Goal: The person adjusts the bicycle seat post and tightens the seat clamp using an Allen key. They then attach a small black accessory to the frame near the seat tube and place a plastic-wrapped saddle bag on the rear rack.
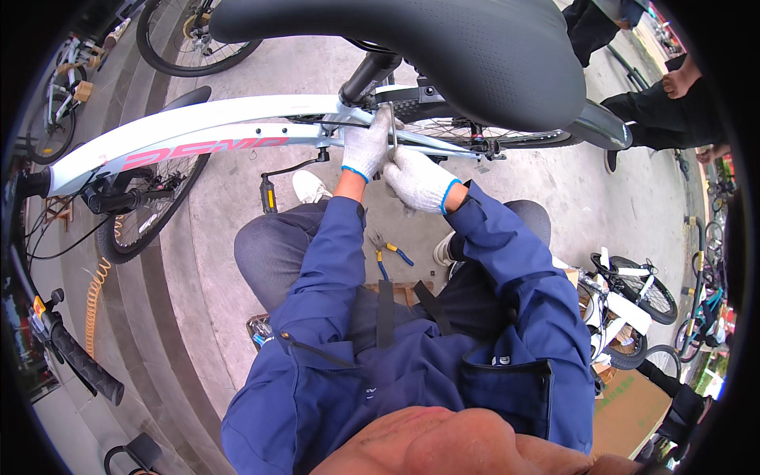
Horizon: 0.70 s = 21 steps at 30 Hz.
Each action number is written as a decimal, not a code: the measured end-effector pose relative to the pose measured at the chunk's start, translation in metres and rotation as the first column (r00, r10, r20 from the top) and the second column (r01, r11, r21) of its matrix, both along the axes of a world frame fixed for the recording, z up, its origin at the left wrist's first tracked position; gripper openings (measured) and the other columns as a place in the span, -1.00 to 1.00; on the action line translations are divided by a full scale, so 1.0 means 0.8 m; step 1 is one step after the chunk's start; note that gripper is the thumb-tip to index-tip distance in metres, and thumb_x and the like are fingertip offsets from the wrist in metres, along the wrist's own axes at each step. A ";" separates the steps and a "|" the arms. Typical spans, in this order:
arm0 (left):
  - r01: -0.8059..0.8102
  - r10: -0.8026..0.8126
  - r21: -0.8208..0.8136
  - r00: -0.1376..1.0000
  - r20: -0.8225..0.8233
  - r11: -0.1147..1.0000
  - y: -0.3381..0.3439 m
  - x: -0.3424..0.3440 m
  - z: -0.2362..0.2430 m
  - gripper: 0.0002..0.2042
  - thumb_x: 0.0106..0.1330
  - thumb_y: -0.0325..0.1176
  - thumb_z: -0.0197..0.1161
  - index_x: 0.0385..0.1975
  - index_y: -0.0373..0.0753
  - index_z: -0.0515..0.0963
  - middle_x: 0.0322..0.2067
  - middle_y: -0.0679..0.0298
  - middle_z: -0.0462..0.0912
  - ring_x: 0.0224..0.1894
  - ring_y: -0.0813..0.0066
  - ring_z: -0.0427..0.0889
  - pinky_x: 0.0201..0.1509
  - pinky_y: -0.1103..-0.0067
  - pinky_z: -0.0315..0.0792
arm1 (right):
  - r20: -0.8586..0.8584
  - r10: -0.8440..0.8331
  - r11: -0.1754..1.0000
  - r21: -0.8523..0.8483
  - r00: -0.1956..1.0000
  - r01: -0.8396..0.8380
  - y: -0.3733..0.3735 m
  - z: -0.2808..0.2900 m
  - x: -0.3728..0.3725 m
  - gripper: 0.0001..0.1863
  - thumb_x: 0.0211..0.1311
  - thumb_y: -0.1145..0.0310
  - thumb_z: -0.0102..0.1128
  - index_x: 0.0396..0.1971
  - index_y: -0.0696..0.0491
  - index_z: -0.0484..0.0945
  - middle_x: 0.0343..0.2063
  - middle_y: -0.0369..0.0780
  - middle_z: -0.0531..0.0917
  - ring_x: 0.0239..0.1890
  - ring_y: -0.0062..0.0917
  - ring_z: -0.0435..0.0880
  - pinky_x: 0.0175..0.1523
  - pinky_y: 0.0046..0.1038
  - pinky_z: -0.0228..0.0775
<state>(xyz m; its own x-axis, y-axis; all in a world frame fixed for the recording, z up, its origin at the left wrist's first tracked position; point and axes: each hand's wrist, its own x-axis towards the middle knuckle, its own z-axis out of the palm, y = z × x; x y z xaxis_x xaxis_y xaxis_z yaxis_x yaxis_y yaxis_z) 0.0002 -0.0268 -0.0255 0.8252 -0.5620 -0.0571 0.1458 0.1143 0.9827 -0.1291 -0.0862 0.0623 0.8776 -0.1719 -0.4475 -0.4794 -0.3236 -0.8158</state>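
Observation:
A white bicycle [222, 119] with pink lettering stands crosswise before me, its black saddle [443, 55] overhead on a black seatpost [362, 79]. My left hand [366, 150], in a white glove with blue cuff, is closed at the frame just below the seatpost; what its fingertips hold is hidden. Beside it, my right hand [419, 182], gloved alike, grips a slim silver metal tool [393, 131] standing upright near the seat-tube junction. Two yellow-and-blue pliers [388, 255] lie on the concrete between my feet.
More bicycles stand at left [59, 111] and lie at right [633, 293], beside a cardboard sheet [621, 412]. A coiled orange hose [96, 293] crosses the grey step [142, 332]. Other people in dark clothes [649, 119] are at upper right, one bare hand [679, 83] visible.

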 end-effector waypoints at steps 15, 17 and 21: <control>-0.261 0.146 0.470 0.953 0.267 0.843 0.029 -0.066 0.031 -0.74 0.62 -0.19 0.17 -0.04 -0.27 0.64 -0.02 0.08 0.72 -0.02 0.34 0.66 -0.09 0.41 0.61 | 0.058 -0.424 0.646 0.719 0.904 0.257 0.073 -0.004 0.049 -0.75 0.59 0.29 -0.07 -0.01 0.18 0.41 -0.50 -0.30 0.45 -0.66 -0.64 0.36 -0.52 -0.42 0.63; -0.330 0.198 0.540 0.937 0.288 0.774 0.027 -0.077 0.028 -0.73 0.63 -0.19 0.14 0.02 -0.25 0.63 0.09 0.04 0.71 0.08 0.29 0.66 -0.03 0.39 0.62 | 0.058 -0.407 0.665 0.703 0.912 0.252 0.072 -0.006 0.040 -0.72 0.56 0.36 -0.09 0.00 0.28 0.43 -0.49 -0.21 0.54 -0.60 -0.56 0.52 -0.54 -0.49 0.50; -0.251 0.157 0.452 0.959 0.234 0.856 0.039 -0.051 -0.003 -0.73 0.62 -0.18 0.14 0.00 -0.26 0.63 -0.01 0.07 0.71 -0.02 0.31 0.67 -0.10 0.40 0.61 | 0.128 -0.385 0.770 0.591 0.914 0.242 0.053 0.005 0.011 -0.63 0.59 0.29 -0.06 0.12 0.28 0.45 -0.29 -0.07 0.66 -0.54 -0.47 0.68 -0.47 -0.41 0.69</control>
<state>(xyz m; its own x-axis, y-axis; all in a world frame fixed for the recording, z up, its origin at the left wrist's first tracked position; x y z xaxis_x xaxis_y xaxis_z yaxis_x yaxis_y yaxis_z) -0.0406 0.0044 -0.0278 0.9400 -0.3229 -0.1099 -0.0159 -0.3635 0.9315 -0.1206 -0.0441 0.0661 0.9064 -0.2421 -0.3460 -0.2507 0.3510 -0.9022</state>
